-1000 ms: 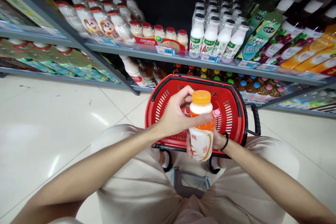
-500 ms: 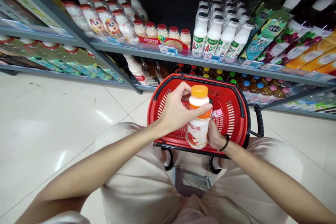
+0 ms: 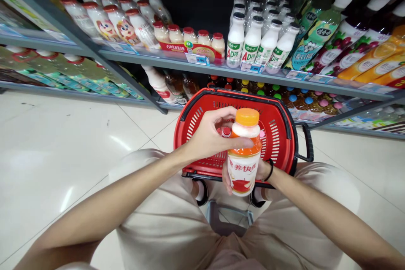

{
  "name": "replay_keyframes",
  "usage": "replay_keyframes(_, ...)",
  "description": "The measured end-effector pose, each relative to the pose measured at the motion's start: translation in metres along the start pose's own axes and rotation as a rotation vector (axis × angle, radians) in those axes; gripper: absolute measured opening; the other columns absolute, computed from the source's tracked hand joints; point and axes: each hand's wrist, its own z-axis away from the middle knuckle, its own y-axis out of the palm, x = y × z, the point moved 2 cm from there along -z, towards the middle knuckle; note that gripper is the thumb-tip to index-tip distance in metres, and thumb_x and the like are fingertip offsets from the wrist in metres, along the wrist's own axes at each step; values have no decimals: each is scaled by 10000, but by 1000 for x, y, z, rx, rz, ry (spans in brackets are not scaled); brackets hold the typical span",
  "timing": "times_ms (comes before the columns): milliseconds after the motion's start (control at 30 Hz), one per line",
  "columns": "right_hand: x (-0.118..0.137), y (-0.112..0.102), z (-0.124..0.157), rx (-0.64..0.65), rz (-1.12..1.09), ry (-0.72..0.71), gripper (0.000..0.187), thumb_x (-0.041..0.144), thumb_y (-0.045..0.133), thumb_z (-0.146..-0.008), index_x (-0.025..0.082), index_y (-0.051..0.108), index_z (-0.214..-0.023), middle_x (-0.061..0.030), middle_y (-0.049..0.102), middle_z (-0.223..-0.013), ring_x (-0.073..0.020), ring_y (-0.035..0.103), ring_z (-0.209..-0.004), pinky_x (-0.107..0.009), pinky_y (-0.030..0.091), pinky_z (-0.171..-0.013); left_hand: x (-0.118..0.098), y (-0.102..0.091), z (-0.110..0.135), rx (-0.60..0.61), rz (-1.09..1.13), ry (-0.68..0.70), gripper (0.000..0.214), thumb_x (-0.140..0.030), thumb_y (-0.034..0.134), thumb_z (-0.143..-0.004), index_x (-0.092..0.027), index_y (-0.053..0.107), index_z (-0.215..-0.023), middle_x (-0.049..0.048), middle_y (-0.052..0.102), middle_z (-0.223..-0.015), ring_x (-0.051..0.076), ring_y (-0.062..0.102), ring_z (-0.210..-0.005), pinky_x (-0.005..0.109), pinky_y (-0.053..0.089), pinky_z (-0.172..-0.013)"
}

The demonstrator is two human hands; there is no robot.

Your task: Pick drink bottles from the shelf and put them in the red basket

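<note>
A plastic drink bottle [image 3: 243,173] with an orange cap and a white label with red characters is held upright in front of me, above the near rim of a red shopping basket [image 3: 209,103]. My left hand [image 3: 213,130] wraps the bottle's upper part from the left, its thumb across the orange band. Behind and below, my right hand [image 3: 262,170] grips the lower body, mostly hidden by the bottle; some of its fingertips show at the bottle's left side. Inside the basket, a red-capped item [image 3: 225,131] shows partly behind the bottle.
Shelves ahead hold white AD milk bottles [image 3: 253,44], a red-banded multipack of small bottles [image 3: 190,46] and juice bottles [image 3: 325,33]. A black basket handle [image 3: 306,143] sticks out to the right. My knees flank the basket, and a stool [image 3: 226,219] is beneath me.
The bottle has come nearer to me and turned, so more of its label characters face me. Both hands have moved with it. The view has shifted slightly.
</note>
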Motion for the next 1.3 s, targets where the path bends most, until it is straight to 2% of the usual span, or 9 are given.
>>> replay_keyframes(100, -2, 4, -1, 90, 4, 57, 703, 869, 572, -791, 177, 693, -753, -129, 714, -657, -300, 710, -651, -465, 614, -742, -3, 3, 1, 52, 2, -67, 403, -239, 968, -630, -180, 734, -952, 44, 777, -935, 217, 752, -919, 313, 626, -837)
replay_keyframes(200, -1, 10, -5, 75, 21, 54, 651, 844, 592, -790, 196, 639, -746, -170, 737, -734, -366, 752, -871, -481, 617, -787, -4, 7, 3, 25, -31, -81, 395, -281, 970, -604, -173, 708, -879, 34, 743, -838, 211, 730, -840, 305, 621, -760)
replay_keyframes(333, 1, 11, -10, -112, -7, -68, 668, 873, 564, -778, 206, 596, -755, -205, 758, -850, -408, 733, -1037, -491, 628, -798, -3, 7, 6, -66, -114, -38, 333, -274, 935, -647, -168, 674, -823, -3, 675, -753, 135, 638, -695, 234, 551, -648)
replay_keyframes(433, 1, 4, -12, -297, -88, -77, 637, 842, 618, -774, 206, 625, -811, -168, 773, -897, -372, 730, -1057, -490, 628, -848, -1, 0, 8, -130, -241, -17, 346, -265, 937, -658, -168, 656, -835, -1, 687, -794, 129, 626, -718, 229, 521, -658)
replay_keyframes(567, 4, -8, -11, -650, -151, -184, 569, 776, 578, -882, 218, 681, -922, -108, 785, -934, -314, 734, -1053, -479, 619, -898, 3, -11, 6, -268, -450, -23, 415, -349, 956, -646, -176, 635, -844, 11, 697, -826, 146, 605, -729, 251, 496, -654)
replay_keyframes(667, 3, -10, -9, -737, -147, -218, 514, 716, 567, -937, 225, 713, -978, -84, 792, -968, -290, 741, -1050, -459, 615, -910, 5, -14, 3, -306, -437, -49, 431, -399, 945, -667, -177, 610, -825, 8, 673, -791, 136, 574, -691, 243, 462, -611)
replay_keyframes(833, -5, -8, -3, -663, -144, -164, 586, 772, 577, -901, 207, 717, -974, -93, 786, -906, -304, 751, -993, -468, 621, -867, 8, -7, 4, -266, -401, -54, 470, -379, 958, -653, -192, 566, -832, -12, 650, -790, 132, 577, -689, 239, 460, -600)
replay_keyframes(1067, -9, -7, -3, -334, -135, -96, 707, 892, 551, -751, 202, 665, -860, -155, 771, -889, -360, 735, -970, -506, 627, -818, 11, 2, 3, -148, -165, -82, 458, -226, 965, -631, -181, 586, -884, -7, 682, -880, 133, 648, -775, 234, 523, -686)
replay_keyframes(1300, -18, -8, -4, -96, -78, -28, 693, 854, 550, -791, 173, 667, -848, -184, 749, -830, -390, 742, -964, -511, 625, -805, 5, 2, 5, 30, 48, -32, 442, -115, 943, -642, -175, 622, -940, 30, 744, -1003, 131, 694, -890, 237, 576, -846)
